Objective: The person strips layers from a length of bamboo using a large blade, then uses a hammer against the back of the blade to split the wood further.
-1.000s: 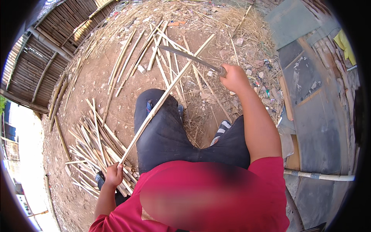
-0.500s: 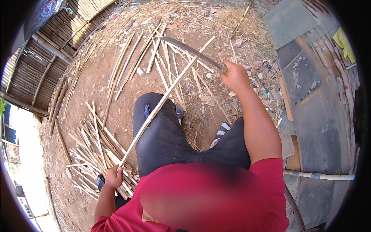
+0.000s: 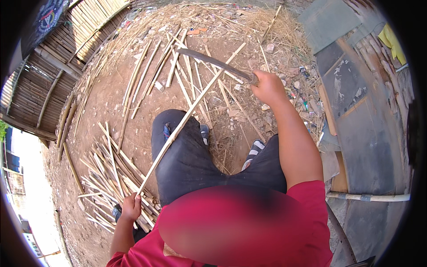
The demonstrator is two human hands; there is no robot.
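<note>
My left hand [image 3: 131,207] is closed round the near end of a long pale bamboo strip [image 3: 179,129]. The strip slants up to the right across my left thigh, its far end out over the dirt ground. My right hand [image 3: 268,87] grips the handle of a machete [image 3: 209,59] with a long, slightly curved dark blade. Pointing left, the blade crosses the strip near its far end; whether they touch I cannot tell. Beside my left hand lies a heap of split bamboo strips [image 3: 100,182].
More bamboo strips [image 3: 141,71] lie scattered on the ground ahead. Dry straw [image 3: 280,33] and rubble cover the far side. Dark flat panels [image 3: 364,142] and a pale pole [image 3: 378,197] stand at the right. A bamboo wall [image 3: 38,84] rises at the left.
The machete's tip has dropped slightly and shifted left, my right hand moving a little with it. My left hand keeps its hold on the strip.
</note>
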